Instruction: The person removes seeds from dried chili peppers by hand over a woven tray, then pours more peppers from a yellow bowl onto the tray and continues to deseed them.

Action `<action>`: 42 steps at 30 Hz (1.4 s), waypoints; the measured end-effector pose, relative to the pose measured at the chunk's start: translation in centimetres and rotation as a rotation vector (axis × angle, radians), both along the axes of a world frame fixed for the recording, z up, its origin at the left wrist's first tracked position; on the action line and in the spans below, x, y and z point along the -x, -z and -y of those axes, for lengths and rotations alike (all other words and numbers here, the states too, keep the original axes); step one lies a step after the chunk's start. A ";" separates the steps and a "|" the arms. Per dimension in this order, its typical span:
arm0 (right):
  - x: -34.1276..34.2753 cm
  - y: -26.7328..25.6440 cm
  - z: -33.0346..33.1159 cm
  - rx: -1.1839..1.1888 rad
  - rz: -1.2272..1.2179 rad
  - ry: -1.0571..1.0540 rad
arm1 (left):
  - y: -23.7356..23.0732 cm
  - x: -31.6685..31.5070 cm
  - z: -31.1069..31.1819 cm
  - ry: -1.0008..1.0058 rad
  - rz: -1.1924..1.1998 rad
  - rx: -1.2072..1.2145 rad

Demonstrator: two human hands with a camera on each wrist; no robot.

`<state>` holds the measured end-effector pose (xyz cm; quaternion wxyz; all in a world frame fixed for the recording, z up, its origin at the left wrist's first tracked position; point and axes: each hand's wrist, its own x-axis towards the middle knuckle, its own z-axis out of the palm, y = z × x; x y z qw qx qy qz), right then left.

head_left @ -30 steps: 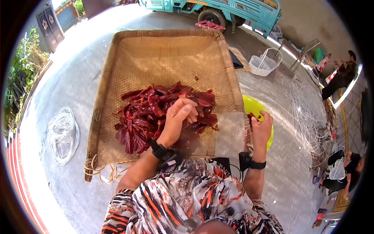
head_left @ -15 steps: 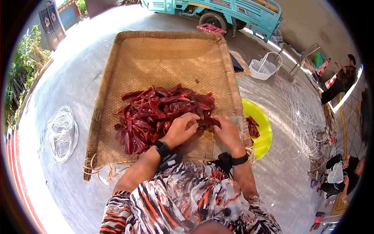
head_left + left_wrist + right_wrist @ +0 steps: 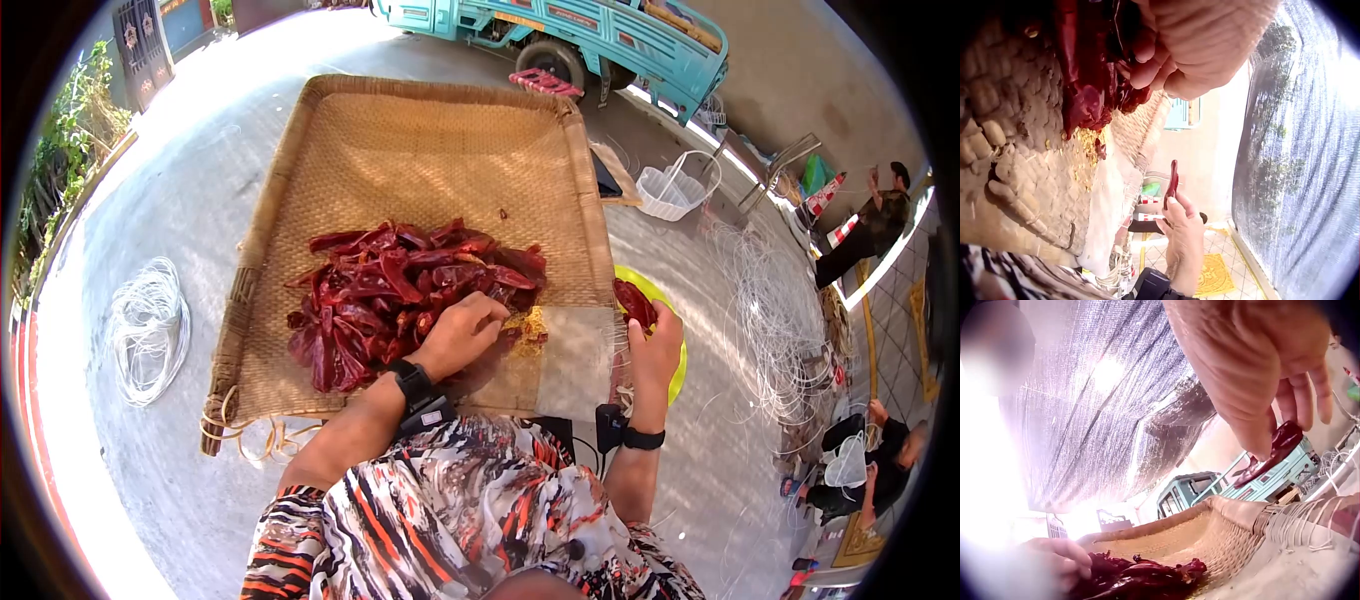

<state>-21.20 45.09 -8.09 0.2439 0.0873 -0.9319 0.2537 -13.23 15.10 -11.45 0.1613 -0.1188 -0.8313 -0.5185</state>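
A heap of dried red chilies (image 3: 385, 280) lies on a large woven tray (image 3: 450, 150) in front of me. My left hand (image 3: 457, 335) is at the heap's near right edge, its fingers bent against the chilies; I cannot tell whether they pinch one. In the left wrist view its fingertips (image 3: 1144, 76) overlap dark red pods. My right hand (image 3: 655, 350) is past the tray's right side, above a yellow-green basin (image 3: 679, 366). Between thumb and fingers it pinches a dried chili (image 3: 634, 302), also visible in the right wrist view (image 3: 1272, 455).
Yellow seeds (image 3: 530, 328) are scattered beside the heap, next to a pale sheet (image 3: 580, 362) on the tray. White cord lies in a coil (image 3: 150, 330) at left and a loose tangle (image 3: 765, 285) at right. Beyond stand a white basket (image 3: 672, 192) and a turquoise vehicle (image 3: 620, 50).
My right hand first came from the basin to meet the left at the heap, then moved back right with a chili. The left hand has lowered onto the heap's edge.
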 end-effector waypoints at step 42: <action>2.3 3.2 10.9 -0.170 0.178 -0.427 | 0.6 0.3 0.2 0.042 0.046 -0.004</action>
